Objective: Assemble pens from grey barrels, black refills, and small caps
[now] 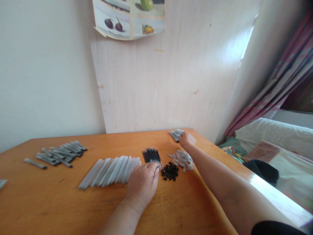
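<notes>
My left hand (142,184) rests knuckles up on the orange table (49,202), its fingers curled down at the near ends of a bundle of black-tipped refills (151,154); what it holds is hidden. A row of pale grey pen barrels (110,171) lies just left of it. My right hand (186,139) reaches to the far right corner, fingers closed over a small bunch of grey pen parts (175,133). Between the hands sit a heap of small black caps (170,171) and a pile of clear plastic pieces (183,159).
A pile of assembled grey pens (60,152) lies at the table's far left, with one stray pen (35,163) beside it. A wood-grain wall panel (166,81) stands behind the table. A bed with cushions (276,143) and a curtain (288,71) are to the right.
</notes>
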{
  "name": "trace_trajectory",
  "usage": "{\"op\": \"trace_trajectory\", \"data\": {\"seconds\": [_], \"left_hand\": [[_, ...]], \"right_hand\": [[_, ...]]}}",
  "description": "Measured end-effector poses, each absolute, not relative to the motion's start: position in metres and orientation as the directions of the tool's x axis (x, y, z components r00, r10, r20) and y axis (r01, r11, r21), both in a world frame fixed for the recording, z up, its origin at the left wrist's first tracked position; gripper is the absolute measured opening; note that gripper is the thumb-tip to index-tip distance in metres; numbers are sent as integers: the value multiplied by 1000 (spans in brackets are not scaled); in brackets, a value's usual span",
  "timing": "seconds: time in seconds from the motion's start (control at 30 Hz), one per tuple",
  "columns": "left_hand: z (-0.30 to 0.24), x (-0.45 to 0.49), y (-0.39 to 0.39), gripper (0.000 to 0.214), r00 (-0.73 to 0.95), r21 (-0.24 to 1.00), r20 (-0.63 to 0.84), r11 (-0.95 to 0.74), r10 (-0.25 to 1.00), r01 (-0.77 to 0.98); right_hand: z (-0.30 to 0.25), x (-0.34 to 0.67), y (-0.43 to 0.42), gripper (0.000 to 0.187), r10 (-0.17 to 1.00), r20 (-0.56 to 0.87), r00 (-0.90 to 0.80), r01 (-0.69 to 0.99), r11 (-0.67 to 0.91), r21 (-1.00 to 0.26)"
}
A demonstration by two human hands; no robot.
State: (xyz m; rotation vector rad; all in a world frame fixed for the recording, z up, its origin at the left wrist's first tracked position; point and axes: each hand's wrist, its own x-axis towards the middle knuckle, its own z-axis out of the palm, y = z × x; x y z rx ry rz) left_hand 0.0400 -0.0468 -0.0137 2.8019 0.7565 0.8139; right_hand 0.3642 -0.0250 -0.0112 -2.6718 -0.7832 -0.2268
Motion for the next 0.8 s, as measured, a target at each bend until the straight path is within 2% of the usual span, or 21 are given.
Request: {"op": "trace_trajectory", "data": {"seconds": [0.8], "left_hand": [[-10, 38, -47, 21, 726, 261, 466, -863, 505, 433]], "right_hand": [[-14, 362, -30, 31, 538, 179, 824, 566, -790, -234]]}}
